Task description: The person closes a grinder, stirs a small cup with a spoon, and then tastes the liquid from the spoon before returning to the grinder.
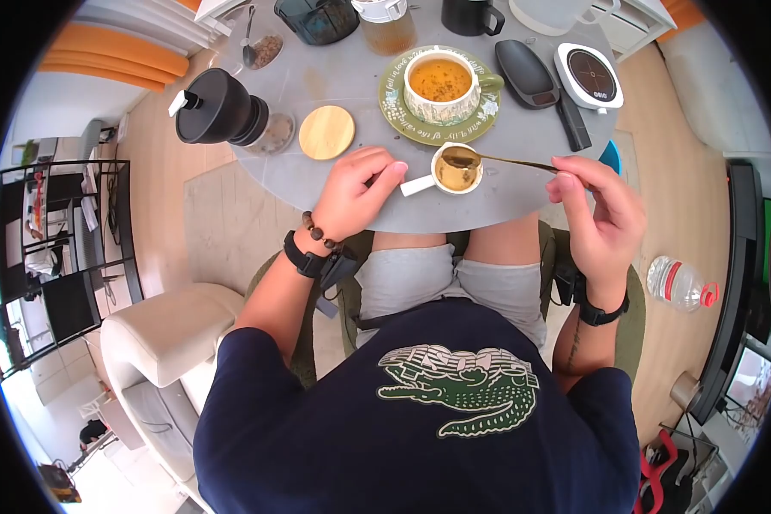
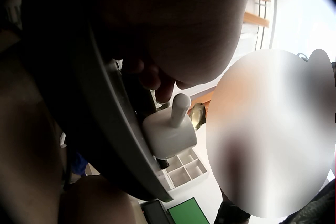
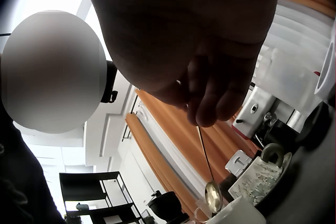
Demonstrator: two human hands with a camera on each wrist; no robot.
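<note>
My right hand (image 1: 600,210) pinches the thin handle of a gold-coloured spoon (image 1: 514,161) between thumb and fingers. The spoon's bowl is over a small white cup (image 1: 418,185) with a straight side handle, which stands near the table's front edge. Inside the cup is a yellowish-brown content (image 1: 454,178). In the right wrist view the spoon (image 3: 212,196) hangs down close to the white cup (image 3: 239,214). My left hand (image 1: 360,193) rests at the table edge, fingers loosely bent, just left of the cup's handle. The left wrist view shows the white cup (image 2: 169,134) beyond the fingers.
Behind the cup, a green saucer (image 1: 394,124) bears a patterned cup (image 1: 441,111) of orange-brown liquid. To its right lie a black handled tool (image 1: 527,75) and a white scale (image 1: 591,77). Leftward are a round wooden lid (image 1: 326,133) and a black grinder (image 1: 223,107).
</note>
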